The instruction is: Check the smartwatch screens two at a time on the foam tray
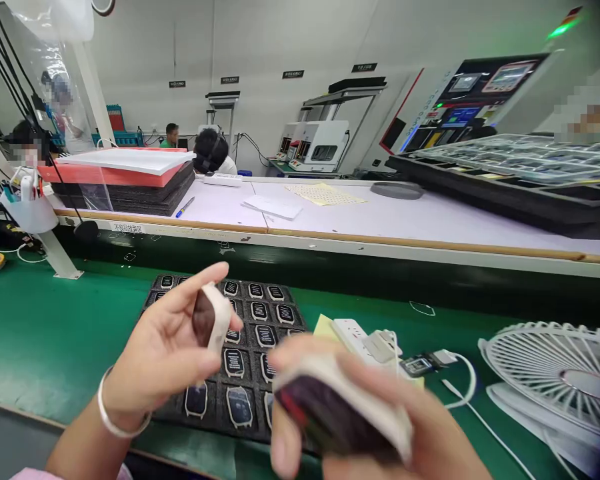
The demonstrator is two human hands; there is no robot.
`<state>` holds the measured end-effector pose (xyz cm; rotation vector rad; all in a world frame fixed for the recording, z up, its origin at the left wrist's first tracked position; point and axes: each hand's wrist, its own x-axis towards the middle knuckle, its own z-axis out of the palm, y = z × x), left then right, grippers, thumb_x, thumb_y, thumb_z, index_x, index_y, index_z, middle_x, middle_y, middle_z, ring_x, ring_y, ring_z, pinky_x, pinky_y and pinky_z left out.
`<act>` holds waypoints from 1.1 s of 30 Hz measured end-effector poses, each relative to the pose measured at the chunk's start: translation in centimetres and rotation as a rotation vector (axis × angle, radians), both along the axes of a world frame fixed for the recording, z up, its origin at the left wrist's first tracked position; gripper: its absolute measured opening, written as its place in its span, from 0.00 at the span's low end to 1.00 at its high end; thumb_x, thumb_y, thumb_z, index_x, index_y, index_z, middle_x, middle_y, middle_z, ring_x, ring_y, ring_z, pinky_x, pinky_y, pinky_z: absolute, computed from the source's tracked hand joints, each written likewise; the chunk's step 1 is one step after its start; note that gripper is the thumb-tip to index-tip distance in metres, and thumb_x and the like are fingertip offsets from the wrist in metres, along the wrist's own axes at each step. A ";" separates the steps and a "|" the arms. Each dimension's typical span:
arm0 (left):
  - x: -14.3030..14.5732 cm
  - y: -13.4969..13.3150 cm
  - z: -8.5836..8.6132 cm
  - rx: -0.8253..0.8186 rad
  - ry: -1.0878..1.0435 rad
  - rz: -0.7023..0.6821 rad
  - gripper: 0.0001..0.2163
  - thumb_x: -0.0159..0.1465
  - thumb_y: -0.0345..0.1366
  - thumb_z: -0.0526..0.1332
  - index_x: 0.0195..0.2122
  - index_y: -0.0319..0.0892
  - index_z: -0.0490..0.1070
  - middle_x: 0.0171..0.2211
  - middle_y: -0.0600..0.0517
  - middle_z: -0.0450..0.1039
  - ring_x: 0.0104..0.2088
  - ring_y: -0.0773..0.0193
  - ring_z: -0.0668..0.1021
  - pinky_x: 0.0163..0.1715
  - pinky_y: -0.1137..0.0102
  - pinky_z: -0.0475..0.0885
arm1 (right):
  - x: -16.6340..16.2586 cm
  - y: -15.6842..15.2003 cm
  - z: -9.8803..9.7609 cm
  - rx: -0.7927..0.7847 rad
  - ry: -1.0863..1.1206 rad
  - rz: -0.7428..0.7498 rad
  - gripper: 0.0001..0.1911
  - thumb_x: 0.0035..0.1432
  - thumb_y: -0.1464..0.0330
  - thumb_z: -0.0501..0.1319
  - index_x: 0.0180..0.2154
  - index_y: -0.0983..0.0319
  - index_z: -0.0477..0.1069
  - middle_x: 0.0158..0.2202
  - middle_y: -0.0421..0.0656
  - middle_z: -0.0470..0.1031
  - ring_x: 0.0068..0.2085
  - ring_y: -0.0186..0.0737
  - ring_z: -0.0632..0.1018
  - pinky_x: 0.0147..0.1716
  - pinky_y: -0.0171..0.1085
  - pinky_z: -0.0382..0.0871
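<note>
My left hand (160,353) is closed around the edges of a smartwatch body (211,319) with a pale frame and a dark face, held up on its side. In my right hand (425,420), smeared by motion, is a second smartwatch body (340,417), larger in view, with a pale frame and a dark glossy screen showing a reddish reflection. Below both hands lies a black foam tray (249,373) with rows of watch bodies in its pockets. Many have white text on their screens; a front-row watch (239,405) looks dark. My hands hide part of the tray.
Right of the tray are a white power strip (353,333), a small cabled device (420,365) and a white fan (555,380). A raised shelf (330,223) crosses behind, bearing stacked foam trays (150,193) and blister trays (520,163). Other people sit beyond.
</note>
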<state>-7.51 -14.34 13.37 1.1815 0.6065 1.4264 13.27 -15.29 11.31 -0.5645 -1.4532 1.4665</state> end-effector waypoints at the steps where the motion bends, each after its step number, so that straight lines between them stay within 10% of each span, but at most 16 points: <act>1: 0.1 1.0 -0.2 -0.011 0.027 0.030 0.30 0.53 0.36 0.74 0.59 0.49 0.72 0.37 0.49 0.75 0.29 0.67 0.74 0.27 0.74 0.72 | -0.5 1.1 0.4 -0.017 0.106 -0.077 0.24 0.59 0.58 0.66 0.57 0.42 0.69 0.52 0.47 0.76 0.30 0.40 0.79 0.35 0.47 0.76; 6: 0.7 5.7 -2.0 0.001 0.129 0.231 0.28 0.54 0.31 0.71 0.56 0.45 0.69 0.42 0.49 0.75 0.44 0.61 0.77 0.44 0.70 0.74 | -2.6 8.4 0.0 -0.174 0.256 -0.048 0.19 0.59 0.63 0.65 0.52 0.52 0.72 0.47 0.46 0.79 0.33 0.39 0.78 0.36 0.45 0.76; 12: 1.1 9.4 -4.7 -0.003 0.253 0.299 0.24 0.51 0.29 0.68 0.50 0.42 0.67 0.41 0.50 0.74 0.38 0.66 0.76 0.38 0.73 0.72 | -3.9 13.5 -3.9 -0.375 0.348 -0.043 0.13 0.60 0.58 0.63 0.44 0.57 0.74 0.37 0.44 0.80 0.28 0.36 0.76 0.29 0.38 0.73; 20: 0.1 12.3 -7.1 -0.041 0.353 0.275 0.28 0.51 0.30 0.68 0.53 0.42 0.64 0.41 0.51 0.72 0.34 0.68 0.77 0.32 0.74 0.73 | -4.1 15.5 -6.2 -0.367 0.230 -0.046 0.17 0.60 0.56 0.64 0.45 0.60 0.74 0.33 0.42 0.80 0.22 0.33 0.75 0.22 0.33 0.67; 33: -0.8 11.4 -6.2 -0.262 0.181 0.029 0.31 0.57 0.59 0.65 0.52 0.38 0.69 0.33 0.50 0.78 0.24 0.62 0.81 0.26 0.69 0.77 | -4.0 14.5 -6.4 -0.419 0.222 -0.025 0.16 0.63 0.55 0.61 0.42 0.62 0.73 0.27 0.40 0.78 0.18 0.33 0.75 0.18 0.32 0.65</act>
